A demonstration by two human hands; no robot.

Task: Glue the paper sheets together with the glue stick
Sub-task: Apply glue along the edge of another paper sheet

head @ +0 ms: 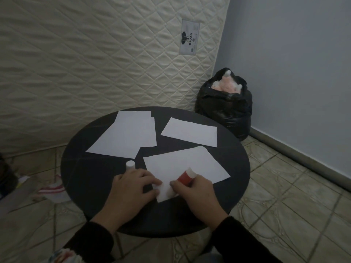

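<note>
At the far left, some red-and-white litter (54,190) lies on the tiled floor (284,196) beside the round dark surface (91,179). Behind it all a quilted mattress (85,63) leans upright. On the surface's far left part lies a stack of sheets (125,133), its edges slightly offset. Just in front of that stack stands a small white cap (130,165), upright, close to the left hand (131,188). That hand lies flat, its grip spread and holding nothing, fingertips pressing the near left corner of the near sheet (182,166). The right hand (195,194) rests on the same sheet's near edge, its grip clamped around the glue stick (187,177), whose red body tilts up and away with the white end pointing toward the sheet's middle; whether the tip touches the paper cannot be told. Beyond, a separate single sheet (190,131) lies on the far right part. Past the surface, in the corner by the blue wall (294,73), sits a black bag (226,107) with something pink showing at its open top.
</note>
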